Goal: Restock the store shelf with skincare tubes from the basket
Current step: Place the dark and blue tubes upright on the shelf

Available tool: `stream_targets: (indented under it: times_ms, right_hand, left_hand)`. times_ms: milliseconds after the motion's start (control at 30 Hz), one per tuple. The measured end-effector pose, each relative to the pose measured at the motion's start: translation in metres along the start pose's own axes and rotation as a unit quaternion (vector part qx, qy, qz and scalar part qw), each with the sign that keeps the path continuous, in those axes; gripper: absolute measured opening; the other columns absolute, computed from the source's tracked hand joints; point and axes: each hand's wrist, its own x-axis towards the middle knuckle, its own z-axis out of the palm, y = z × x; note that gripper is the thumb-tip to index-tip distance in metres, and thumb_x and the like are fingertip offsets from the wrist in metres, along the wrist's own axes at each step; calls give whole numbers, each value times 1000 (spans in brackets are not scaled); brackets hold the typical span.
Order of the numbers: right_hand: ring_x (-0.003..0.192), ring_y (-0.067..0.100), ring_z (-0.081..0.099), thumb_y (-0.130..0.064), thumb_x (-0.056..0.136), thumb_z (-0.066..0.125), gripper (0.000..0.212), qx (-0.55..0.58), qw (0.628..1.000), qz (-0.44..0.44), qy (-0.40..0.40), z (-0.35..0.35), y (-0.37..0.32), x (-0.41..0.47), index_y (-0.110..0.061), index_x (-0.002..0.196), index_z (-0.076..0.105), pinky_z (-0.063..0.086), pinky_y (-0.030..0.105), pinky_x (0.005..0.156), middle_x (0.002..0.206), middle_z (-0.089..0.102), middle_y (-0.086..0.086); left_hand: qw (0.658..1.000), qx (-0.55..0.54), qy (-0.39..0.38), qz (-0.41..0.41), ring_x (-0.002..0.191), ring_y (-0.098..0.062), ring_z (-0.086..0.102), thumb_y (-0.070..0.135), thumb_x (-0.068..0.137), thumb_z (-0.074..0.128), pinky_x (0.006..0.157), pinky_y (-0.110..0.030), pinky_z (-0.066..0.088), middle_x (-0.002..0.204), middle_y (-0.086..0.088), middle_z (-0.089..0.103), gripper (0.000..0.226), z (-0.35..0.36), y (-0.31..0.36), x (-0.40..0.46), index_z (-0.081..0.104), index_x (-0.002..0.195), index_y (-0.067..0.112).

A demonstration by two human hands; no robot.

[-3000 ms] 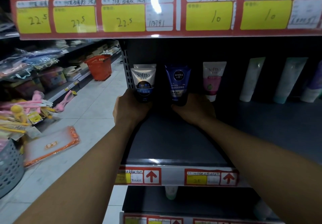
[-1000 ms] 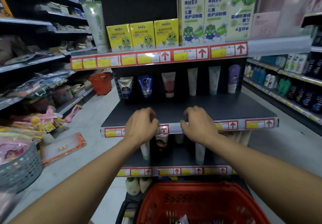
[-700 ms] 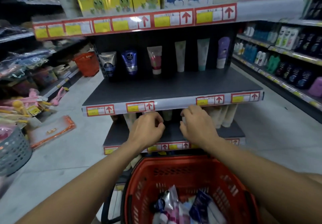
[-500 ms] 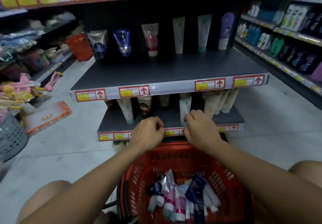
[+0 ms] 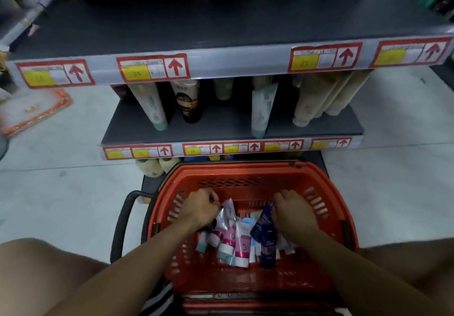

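A red basket (image 5: 245,168) sits on the floor between my knees, with several skincare tubes (image 5: 239,244) piled in it. My left hand (image 5: 200,208) is down inside the basket, fingers curled round the top of a silver-white tube (image 5: 223,217). My right hand (image 5: 292,211) is also inside, its fingers curled at the crimped end of a dark blue tube (image 5: 264,229). The fingertips of both hands are hidden. Above, the dark shelf (image 5: 221,20) has a wide bare board, with only the bottoms of a few tubes showing at its back edge.
A lower shelf (image 5: 221,128) holds several upright tubes and bottles close behind the basket. The basket's black handle (image 5: 122,217) hangs out to the left. An orange-edged flat package (image 5: 32,109) lies on the pale floor at left. My knees flank the basket.
My view has tilted down from the shelf to the basket. Both hands left the tubes on the shelf, dropped past the shelf edges and went into the basket onto the tubes.
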Motion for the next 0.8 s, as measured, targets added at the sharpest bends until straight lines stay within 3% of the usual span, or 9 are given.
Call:
stream_targets:
  times_ms: [167, 300, 367, 400, 433, 500, 533, 667, 800]
  right_hand:
    - [106, 26, 65, -21, 97, 54, 34, 99, 978, 77, -168, 55, 13, 1, -11, 129, 56, 45, 25, 76, 122, 66, 8]
    - [88, 33, 62, -2, 105, 43, 21, 182, 953, 61, -235, 82, 4, 6, 4, 124, 51, 51, 16, 71, 97, 60, 25]
    - [113, 58, 52, 3, 107, 35, 37, 271, 936, 108, -199, 109, 7, 0, 19, 139, 39, 49, 35, 100, 116, 52, 47]
    - [127, 58, 44, -1, 107, 41, 42, 252, 939, 100, -210, 129, 14, -4, 17, 144, 34, 42, 39, 110, 127, 47, 47]
    - [136, 50, 41, -7, 104, 51, 52, 213, 948, 73, -224, 142, 22, -8, 7, 150, 31, 40, 30, 112, 135, 48, 36]
    - [141, 32, 40, -13, 99, 64, 74, 284, 906, 86, -301, 163, 21, -5, -11, 155, 16, 32, 7, 101, 146, 38, 6]
    - [141, 28, 41, -18, 98, 66, 76, 304, 887, 101, -333, 169, 21, -3, -12, 155, 16, 33, 9, 101, 146, 36, 1]
    - [124, 19, 59, -56, 84, 61, 73, 228, 923, 139, -278, 176, 11, 0, -23, 147, 47, 49, 35, 101, 140, 58, 0]
    - [121, 24, 61, -45, 83, 72, 68, 293, 898, 234, -232, 168, -6, 0, -20, 143, 51, 50, 39, 101, 133, 62, 2]
  left_hand:
    - [996, -14, -51, -66, 97, -24, 70, 20, 85, 64, 80, -29, 53, 100, -2, 77, 8, 41, -40, 26, 68, 86, 26]
    - [992, 11, -75, -102, 113, -29, 66, 21, 85, 66, 89, -30, 50, 121, -8, 70, 33, 74, -72, 46, 63, 117, 18]
    - [989, 35, -90, -109, 120, -35, 61, 25, 80, 68, 97, -39, 50, 130, -15, 63, 49, 89, -84, 53, 54, 126, 12]
    - [989, 47, -87, -108, 122, -38, 59, 25, 79, 71, 100, -41, 49, 133, -18, 58, 57, 96, -88, 55, 51, 129, 8]
    - [990, 57, -78, -106, 124, -40, 57, 21, 79, 72, 102, -42, 47, 135, -20, 56, 60, 102, -92, 57, 48, 132, 5]
    - [991, 79, -53, -94, 123, -41, 56, 11, 79, 70, 104, -42, 44, 134, -23, 57, 59, 112, -96, 61, 50, 134, 2]
    - [990, 100, -45, -85, 122, -40, 57, 6, 77, 69, 105, -42, 43, 132, -23, 59, 59, 116, -97, 62, 52, 133, 1]
    - [974, 221, -17, -41, 127, -34, 56, 6, 72, 73, 118, -39, 33, 133, -19, 62, 73, 133, -104, 63, 49, 141, 5]
    - [967, 253, -6, -37, 128, -32, 55, 18, 82, 73, 119, -39, 33, 135, -17, 62, 67, 135, -102, 61, 48, 143, 6]
